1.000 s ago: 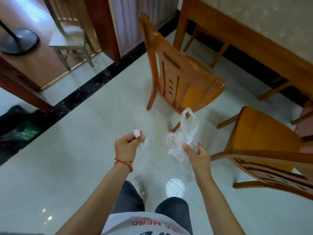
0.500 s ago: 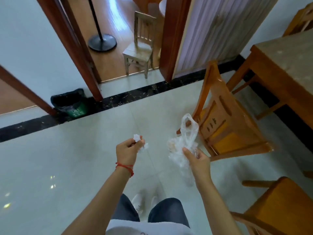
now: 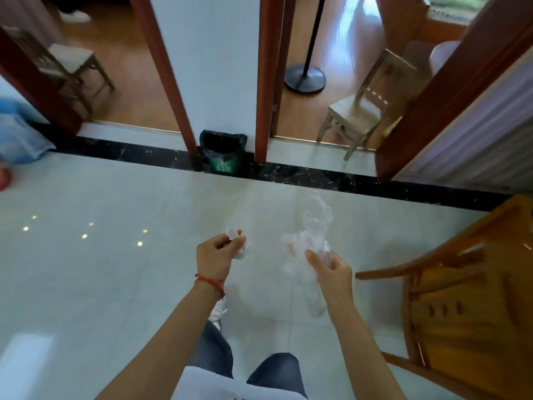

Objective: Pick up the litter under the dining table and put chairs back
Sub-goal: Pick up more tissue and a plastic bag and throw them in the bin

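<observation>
My left hand (image 3: 217, 255) pinches a small crumpled white paper scrap (image 3: 234, 234) between thumb and fingers. My right hand (image 3: 331, 269) grips a clear crumpled plastic bag (image 3: 313, 232), which stands up above the fingers. Both hands are held out at waist height over the pale tiled floor. A green waste bin with a black liner (image 3: 222, 153) stands ahead against the white wall between two doorways. An orange wooden dining chair (image 3: 461, 287) is at the right edge, close to my right arm. The dining table is out of view.
A black marble strip (image 3: 317, 176) crosses the floor before the doorways. Beyond the right doorway stand a small pale wooden chair (image 3: 360, 108) and a black round stand base (image 3: 305, 77). Another chair (image 3: 66, 62) sits in the left room. Blue plastic (image 3: 17, 134) lies far left.
The view has swung left, away from the table and chairs, so the green bin now lies straight ahead. Both hands keep the same hold on the scrap and the bag.
</observation>
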`<action>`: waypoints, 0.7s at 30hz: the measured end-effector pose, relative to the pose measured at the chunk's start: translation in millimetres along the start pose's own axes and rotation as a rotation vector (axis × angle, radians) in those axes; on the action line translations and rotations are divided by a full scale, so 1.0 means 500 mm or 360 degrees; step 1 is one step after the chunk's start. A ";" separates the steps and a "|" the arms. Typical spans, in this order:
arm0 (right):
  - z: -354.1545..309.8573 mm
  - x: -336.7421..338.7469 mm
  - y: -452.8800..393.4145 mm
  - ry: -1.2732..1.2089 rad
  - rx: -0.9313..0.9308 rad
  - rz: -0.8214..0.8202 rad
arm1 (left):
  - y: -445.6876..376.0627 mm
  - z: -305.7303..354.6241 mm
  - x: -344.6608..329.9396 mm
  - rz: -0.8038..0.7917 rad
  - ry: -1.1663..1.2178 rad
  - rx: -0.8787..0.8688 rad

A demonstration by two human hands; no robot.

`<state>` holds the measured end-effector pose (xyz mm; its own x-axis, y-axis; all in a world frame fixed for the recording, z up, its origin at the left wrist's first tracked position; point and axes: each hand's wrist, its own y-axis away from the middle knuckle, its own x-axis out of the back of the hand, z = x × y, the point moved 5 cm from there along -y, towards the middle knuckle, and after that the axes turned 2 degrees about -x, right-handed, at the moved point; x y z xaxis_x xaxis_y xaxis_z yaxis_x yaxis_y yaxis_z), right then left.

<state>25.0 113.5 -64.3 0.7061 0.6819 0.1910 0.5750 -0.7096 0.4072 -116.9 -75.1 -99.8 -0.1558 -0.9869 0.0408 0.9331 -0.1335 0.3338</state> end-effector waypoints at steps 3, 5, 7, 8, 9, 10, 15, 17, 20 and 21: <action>-0.025 -0.070 -0.049 0.0057 0.0007 -0.0051 | -0.063 0.023 0.026 0.0070 0.0036 0.0032; -0.044 -0.123 -0.088 0.0060 0.0014 -0.0067 | -0.116 0.041 0.042 0.0081 0.0040 0.0049; -0.072 -0.174 -0.122 0.0075 0.0021 -0.0054 | -0.178 0.060 0.063 0.0092 0.0038 0.0050; -0.086 -0.211 -0.145 0.0072 0.0020 -0.0041 | -0.223 0.070 0.079 0.0087 0.0037 0.0046; -0.097 -0.220 -0.148 0.0067 0.0023 -0.0028 | -0.234 0.080 0.083 0.0074 0.0031 0.0046; -0.114 -0.248 -0.162 0.0069 0.0022 -0.0042 | -0.267 0.091 0.095 0.0083 0.0040 0.0050; -0.182 -0.387 -0.245 0.0088 -0.0017 -0.0023 | -0.440 0.161 0.154 0.0108 0.0049 0.0019; -0.202 -0.423 -0.278 0.0098 -0.0020 -0.0022 | -0.493 0.176 0.167 0.0132 0.0054 0.0034; -0.227 -0.463 -0.328 0.0108 -0.0059 -0.0020 | -0.556 0.192 0.170 0.0148 0.0052 0.0085; -0.236 -0.473 -0.348 0.0110 -0.0073 -0.0023 | -0.574 0.198 0.166 0.0149 0.0056 0.0083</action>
<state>-290.8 96.4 -75.1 0.6668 0.7037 0.2455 0.5642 -0.6918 0.4506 -429.8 -109.9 -98.9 -0.0565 -0.9976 0.0411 0.9249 -0.0368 0.3785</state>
